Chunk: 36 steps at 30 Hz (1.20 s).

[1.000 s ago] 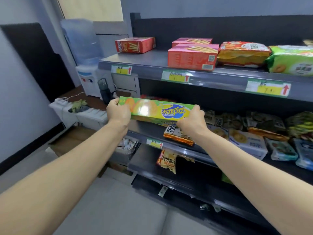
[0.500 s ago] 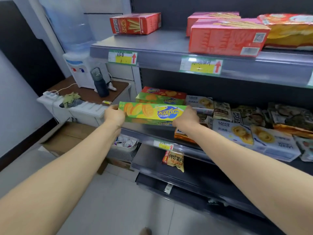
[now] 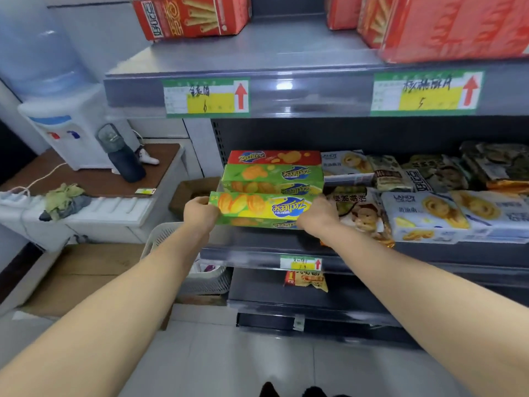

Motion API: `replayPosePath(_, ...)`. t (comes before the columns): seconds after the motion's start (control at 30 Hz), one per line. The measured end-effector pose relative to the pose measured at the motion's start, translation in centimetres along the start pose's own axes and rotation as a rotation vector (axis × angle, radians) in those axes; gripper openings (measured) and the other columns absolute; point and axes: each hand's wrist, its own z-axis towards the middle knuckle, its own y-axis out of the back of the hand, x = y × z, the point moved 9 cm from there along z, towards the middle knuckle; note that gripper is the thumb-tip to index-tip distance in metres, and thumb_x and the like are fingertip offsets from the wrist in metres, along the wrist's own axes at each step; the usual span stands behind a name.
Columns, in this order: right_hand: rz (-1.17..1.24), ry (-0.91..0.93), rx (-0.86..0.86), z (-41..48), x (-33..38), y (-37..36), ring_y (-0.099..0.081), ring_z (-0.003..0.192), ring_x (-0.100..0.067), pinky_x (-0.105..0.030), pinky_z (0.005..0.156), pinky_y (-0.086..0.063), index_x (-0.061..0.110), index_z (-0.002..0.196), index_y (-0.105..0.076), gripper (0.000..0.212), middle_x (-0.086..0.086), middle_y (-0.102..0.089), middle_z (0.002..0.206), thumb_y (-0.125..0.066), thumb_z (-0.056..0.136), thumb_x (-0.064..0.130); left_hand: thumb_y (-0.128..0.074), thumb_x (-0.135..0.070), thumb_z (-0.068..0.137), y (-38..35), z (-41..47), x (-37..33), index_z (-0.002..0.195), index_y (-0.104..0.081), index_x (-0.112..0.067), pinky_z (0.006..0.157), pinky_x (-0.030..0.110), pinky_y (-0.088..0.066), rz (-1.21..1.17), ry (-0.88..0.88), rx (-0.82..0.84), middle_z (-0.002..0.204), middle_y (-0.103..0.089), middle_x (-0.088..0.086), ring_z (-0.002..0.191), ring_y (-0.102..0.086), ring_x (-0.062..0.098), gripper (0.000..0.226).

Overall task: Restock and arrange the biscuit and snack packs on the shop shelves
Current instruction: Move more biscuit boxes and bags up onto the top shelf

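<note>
A long green Zecheese biscuit box (image 3: pixel 263 209) is held level at the left end of the middle shelf (image 3: pixel 257 250). My left hand (image 3: pixel 200 213) grips its left end and my right hand (image 3: pixel 316 217) grips its right end. Directly behind it lie two more green Zecheese boxes (image 3: pixel 272 174) and a red Zecheese box (image 3: pixel 273 157), stacked in a stepped row. To the right of the box lie a brown cookie pack (image 3: pixel 360 213) and white Landy cookie packs (image 3: pixel 423 216).
The top shelf (image 3: pixel 272 53) carries red wafer-stick boxes (image 3: pixel 190 15) above price tags (image 3: pixel 206 97). A yellow snack bag (image 3: pixel 306 280) lies on the lower shelf. At left stand a water dispenser (image 3: pixel 65 124), a dark bottle (image 3: pixel 123 156), a white basket (image 3: pixel 206 277) and cardboard boxes.
I have moved closer to the shelves. Both hands have carried the green box forward and down toward the middle shelf, up against the stacked Zecheese boxes.
</note>
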Motion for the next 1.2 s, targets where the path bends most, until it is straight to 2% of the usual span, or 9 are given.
replayPosePath(0.17,0.034,-0.060,-0.032,0.8,-1.3,-1.0,-0.056,0.112,-0.032,-0.033,0.082,-0.048,-0.002,0.125,-0.044,0.048,-0.017,-0.055,0.125,-0.061,0.080,0.003,-0.056,0.010,0.083,-1.7,1.6,1.7,0.127,-0.053,0.004,0.076,0.027,-0.042,0.026,0.023,0.064,0.115,-0.061,0.016,0.092,-0.053,0.020,0.044)
replayPosePath(0.37,-0.054,-0.063,-0.067,1.4,-1.4,-0.4,-0.052,0.116,-0.031,-0.033,0.090,-0.046,-0.004,0.116,-0.056,0.032,-0.020,-0.053,0.125,-0.050,0.085,0.000,-0.052,0.011,0.086,-3.0,1.9,2.5,0.125,-0.053,0.002,0.070,0.027,-0.040,0.035,0.052,0.085,0.103,-0.051,0.005,0.093,-0.046,0.018,0.041)
replayPosePath(0.57,-0.073,-0.059,-0.060,0.8,-1.4,-0.4,-0.053,0.112,-0.031,-0.030,0.079,-0.043,-0.004,0.121,-0.050,0.033,-0.021,-0.049,0.128,-0.045,0.088,-0.003,-0.053,0.010,0.085,-3.0,2.0,3.1,0.126,-0.050,0.000,0.079,0.028,-0.041,0.033,0.066,0.096,0.123,-0.057,0.017,0.097,-0.051,0.023,0.042)
replayPosePath(0.7,-0.088,-0.033,-0.069,0.0,-0.8,-0.3,-0.052,0.114,-0.032,-0.031,0.079,-0.043,-0.003,0.118,-0.052,0.032,-0.019,-0.051,0.126,-0.046,0.087,-0.002,-0.051,0.014,0.084,-2.9,1.4,2.9,0.130,-0.047,0.001,0.082,0.028,-0.042,0.069,0.052,0.113,0.126,-0.056,0.016,0.114,-0.054,0.031,0.047)
replayPosePath(0.83,-0.101,0.042,-0.079,-1.1,0.0,0.0,-0.048,0.119,-0.032,-0.032,0.086,-0.043,0.001,0.125,-0.050,0.038,-0.016,-0.052,0.129,-0.046,0.087,-0.001,-0.048,0.013,0.088,-2.9,0.3,1.9,0.134,-0.044,0.003,0.082,0.027,-0.038,0.170,0.015,0.161,0.121,-0.054,0.012,0.106,-0.050,0.024,0.047)
replayPosePath(0.93,-0.072,0.131,-0.062,-2.4,1.1,0.5,-0.048,0.122,-0.028,-0.032,0.093,-0.042,0.004,0.129,-0.050,0.040,-0.013,-0.052,0.133,-0.048,0.089,0.000,-0.049,0.007,0.090,-2.3,-0.6,0.6,0.140,-0.038,-0.001,0.078,0.026,-0.039,0.263,-0.040,0.130,0.136,-0.049,0.015,0.109,-0.053,0.027,0.052)
replayPosePath(1.03,0.013,0.222,-0.030,-4.2,2.2,1.4,-0.045,0.128,-0.023,-0.030,0.101,-0.038,0.009,0.136,-0.047,0.043,-0.007,-0.048,0.141,-0.050,0.093,0.006,-0.050,0.004,0.089,-2.0,-2.7,-1.1,0.136,-0.044,-0.003,0.061,0.022,-0.039,0.319,-0.110,0.131,0.133,-0.052,0.014,0.085,-0.053,0.017,0.047)
replayPosePath(1.07,0.045,0.246,-0.019,-4.9,2.5,1.8,-0.045,0.129,-0.022,-0.029,0.102,-0.037,0.010,0.137,-0.046,0.044,-0.005,-0.048,0.141,-0.050,0.093,0.008,-0.050,0.004,0.089,-2.1,-3.6,-1.7,0.133,-0.048,-0.002,0.061,0.022,-0.038,0.334,-0.144,0.140,0.130,-0.054,0.013,0.085,-0.051,0.017,0.044)
replayPosePath(1.2,0.118,0.382,-0.033,-8.8,3.6,5.2,-0.049,0.124,-0.019,-0.025,0.097,-0.038,0.012,0.132,-0.052,0.039,-0.003,-0.053,0.136,-0.051,0.094,0.013,-0.053,0.001,0.088,-3.0,-9.2,-5.2,0.119,-0.059,-0.004,0.080,0.022,-0.035,0.319,-0.279,0.164,0.116,-0.060,0.008,0.105,-0.054,0.023,0.032)
